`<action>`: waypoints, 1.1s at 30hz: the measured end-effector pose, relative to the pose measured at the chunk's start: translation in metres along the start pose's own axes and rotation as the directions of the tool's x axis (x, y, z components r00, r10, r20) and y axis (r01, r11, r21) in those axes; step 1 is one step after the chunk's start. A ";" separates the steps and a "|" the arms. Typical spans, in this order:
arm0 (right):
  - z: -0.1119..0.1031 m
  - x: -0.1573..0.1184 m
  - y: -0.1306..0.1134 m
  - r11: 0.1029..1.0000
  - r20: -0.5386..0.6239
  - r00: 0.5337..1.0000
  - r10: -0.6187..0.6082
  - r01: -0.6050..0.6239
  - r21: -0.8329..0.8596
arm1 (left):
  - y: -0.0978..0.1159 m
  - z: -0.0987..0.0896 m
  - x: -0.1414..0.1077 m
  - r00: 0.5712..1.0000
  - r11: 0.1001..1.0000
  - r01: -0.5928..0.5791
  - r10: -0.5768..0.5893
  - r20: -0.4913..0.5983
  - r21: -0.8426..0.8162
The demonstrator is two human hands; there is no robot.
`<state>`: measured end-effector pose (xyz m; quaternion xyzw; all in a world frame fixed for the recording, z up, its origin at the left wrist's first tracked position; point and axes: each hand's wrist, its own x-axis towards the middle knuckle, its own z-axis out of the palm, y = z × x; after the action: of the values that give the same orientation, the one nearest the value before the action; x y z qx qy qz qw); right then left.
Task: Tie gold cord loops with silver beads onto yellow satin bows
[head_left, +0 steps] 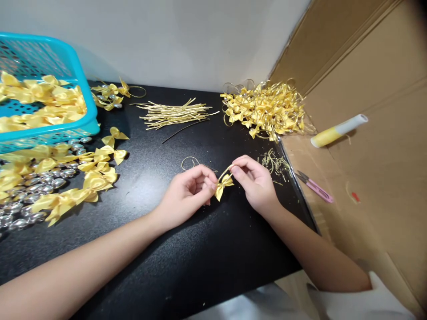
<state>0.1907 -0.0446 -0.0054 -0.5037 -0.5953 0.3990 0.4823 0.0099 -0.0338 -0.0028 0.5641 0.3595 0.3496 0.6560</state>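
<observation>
Over the black table, my left hand (187, 193) and my right hand (255, 182) are close together, each pinching between thumb and forefinger. A short bent length of gold wire (225, 172) runs between the fingertips. Against it, a yellow ribbon bow (224, 186) hangs just right of my left fingertips. Part of the bow and the wire ends are hidden by the fingers. Behind my left hand lies a loose curled gold wire (189, 159) on the table.
A blue basket (85, 120) of yellow bows stands at left, with silver beads (33, 189) and more bows before it. Straight gold wires (176, 113) lie at the back. Finished-looking bow rings (267, 109) are heaped right, near wire clippings (275, 164) and pink-handled snips (316, 189).
</observation>
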 end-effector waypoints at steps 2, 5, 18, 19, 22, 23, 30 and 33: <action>-0.001 0.002 0.000 1.000 -0.018 1.000 0.013 -0.014 -0.024 | 0.001 -0.001 0.001 1.000 1.000 0.001 -0.002 0.029 0.013; -0.018 0.009 -0.009 0.982 -0.038 0.998 -0.045 0.038 -0.183 | -0.001 -0.004 0.000 0.999 1.000 0.012 -0.012 0.032 -0.008; -0.180 -0.067 0.015 0.267 -0.225 0.974 -0.041 -0.206 -0.941 | 0.001 -0.006 0.003 0.997 0.995 0.053 -0.048 0.062 -0.079; -0.179 -0.070 0.018 0.285 -0.235 0.971 -0.049 -0.211 -0.935 | 0.002 -0.007 0.003 0.997 0.995 0.058 -0.053 0.059 -0.080; -0.170 -0.073 0.022 0.309 -0.277 0.957 -0.084 -0.239 -0.921 | 0.004 -0.008 0.003 0.995 0.993 0.083 -0.078 0.055 -0.083; -0.168 -0.073 0.022 0.306 -0.281 0.956 -0.088 -0.243 -0.921 | 0.005 -0.008 0.003 0.995 0.992 0.093 -0.089 0.054 -0.087; -0.160 -0.070 0.024 0.353 -0.327 0.941 -0.092 -0.276 -0.894 | 0.007 -0.007 0.004 0.984 0.980 0.179 -0.177 0.035 -0.090; -0.141 -0.062 0.010 0.472 -0.360 0.929 -0.082 -0.282 -0.835 | 0.006 -0.005 0.005 0.981 0.967 0.196 -0.194 0.029 -0.161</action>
<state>0.3318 -0.1059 0.0051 -0.7754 -0.5872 -0.0299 0.2303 0.0082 -0.0263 0.0018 0.4726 0.3793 0.3081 0.7334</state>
